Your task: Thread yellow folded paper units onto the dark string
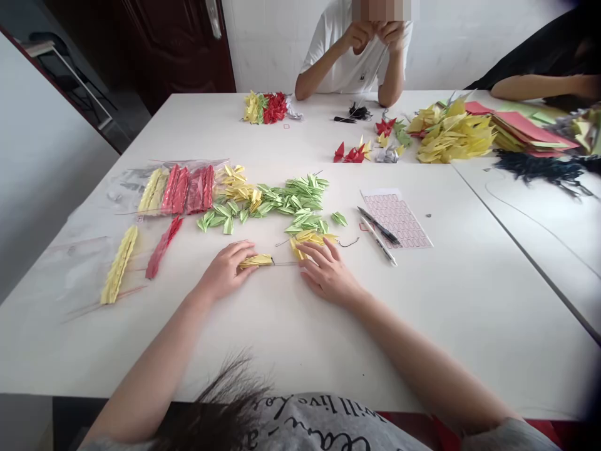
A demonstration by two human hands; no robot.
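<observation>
My left hand (231,268) is closed around a short strand of folded yellow paper pieces (256,261), held low over the white table. A thin thread (285,264) runs from the strand's right end toward my right hand (328,273). That hand rests with its fingers stretched and apart, touching loose folded yellow pieces (312,237); its fingertips partly cover them. Just beyond lie several folded green pieces (300,199) and more yellow ones (235,188). A dark curved wire or thread end (350,243) sticks out to the right of the yellow pieces.
Left of my hands lie a yellow strand (119,266), a red strand (163,247) and a clear bag (124,188) with yellow and red strands. A label sheet (404,216) and two pens (378,241) lie right. Two people sit opposite, near yellow paper cranes (453,134).
</observation>
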